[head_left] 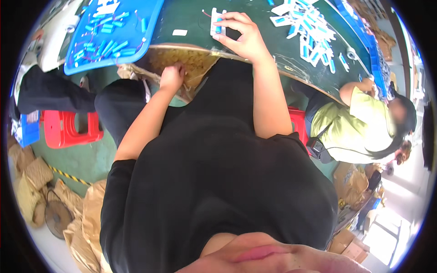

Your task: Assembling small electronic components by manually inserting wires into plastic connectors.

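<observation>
On the dark green tabletop, my right hand (pixel 246 37) is closed on a white plastic casing (pixel 214 28), thumb at its near end and fingers across its right side. A blue cylinder (pixel 219 26), like a battery cell, lies in the casing, and a thin red wire sticks out to the left. My left hand (pixel 173 77) is below the table edge, at an open brown bag or box of small yellowish pieces (pixel 193 61). Its fingers are curled together; whatever they pinch is too small to make out. A small white rectangular piece (pixel 180 32) lies flat left of the casing.
A blue tray (pixel 152 27) at the left holds many blue cylinders with wires. White casings with blue cylinders (pixel 312 38) are heaped at the right. A person in a light green shirt (pixel 350 123) sits at the right; another person's dark-trousered legs (pixel 54 91) are at the left, near a red stool (pixel 68 129).
</observation>
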`<move>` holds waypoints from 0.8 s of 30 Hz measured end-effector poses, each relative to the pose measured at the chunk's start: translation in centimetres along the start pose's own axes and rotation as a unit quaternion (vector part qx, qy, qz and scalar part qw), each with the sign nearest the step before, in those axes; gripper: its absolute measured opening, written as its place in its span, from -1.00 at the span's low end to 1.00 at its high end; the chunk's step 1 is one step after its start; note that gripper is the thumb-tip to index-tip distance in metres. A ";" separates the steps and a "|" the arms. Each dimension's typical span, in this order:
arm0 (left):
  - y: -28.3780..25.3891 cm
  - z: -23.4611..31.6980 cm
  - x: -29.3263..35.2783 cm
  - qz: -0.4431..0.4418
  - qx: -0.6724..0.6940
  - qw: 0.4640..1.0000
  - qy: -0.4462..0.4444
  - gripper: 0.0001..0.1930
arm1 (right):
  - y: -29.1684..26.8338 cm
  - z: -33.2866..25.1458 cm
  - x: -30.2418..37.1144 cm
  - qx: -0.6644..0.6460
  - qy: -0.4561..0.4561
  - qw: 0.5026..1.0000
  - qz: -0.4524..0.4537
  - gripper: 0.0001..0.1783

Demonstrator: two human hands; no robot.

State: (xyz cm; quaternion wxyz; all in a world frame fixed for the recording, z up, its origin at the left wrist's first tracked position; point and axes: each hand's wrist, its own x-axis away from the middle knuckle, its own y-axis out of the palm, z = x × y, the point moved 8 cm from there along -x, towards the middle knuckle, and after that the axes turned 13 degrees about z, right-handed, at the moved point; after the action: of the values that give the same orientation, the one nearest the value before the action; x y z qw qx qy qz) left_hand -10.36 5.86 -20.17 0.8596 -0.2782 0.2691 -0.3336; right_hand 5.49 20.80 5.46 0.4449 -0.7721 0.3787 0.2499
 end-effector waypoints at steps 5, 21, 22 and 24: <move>1.5 -0.4 -0.4 0.021 -0.022 0.999 0.025 -0.90 | -9.7 4.9 -0.8 0.193 0.019 0.970 0.149 -0.62; 2.3 2.1 0.4 -0.184 -0.173 0.966 0.062 -0.69 | -27.4 18.4 -2.4 0.532 0.113 0.814 0.202 -0.43; 2.2 2.4 0.4 -0.201 -0.161 0.965 0.044 -0.70 | -24.9 17.3 -3.7 0.446 0.074 0.860 0.235 -0.51; 1.5 1.0 0.9 -0.194 -0.171 0.966 0.025 -0.71 | -17.6 12.6 -8.0 0.301 -0.018 0.909 0.289 -0.65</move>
State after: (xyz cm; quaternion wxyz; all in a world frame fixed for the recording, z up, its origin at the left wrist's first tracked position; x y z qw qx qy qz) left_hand -8.49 6.40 -20.69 0.7108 -0.4597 0.2845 -0.4501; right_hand 14.34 40.34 13.97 0.5713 -0.4540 0.6341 0.2557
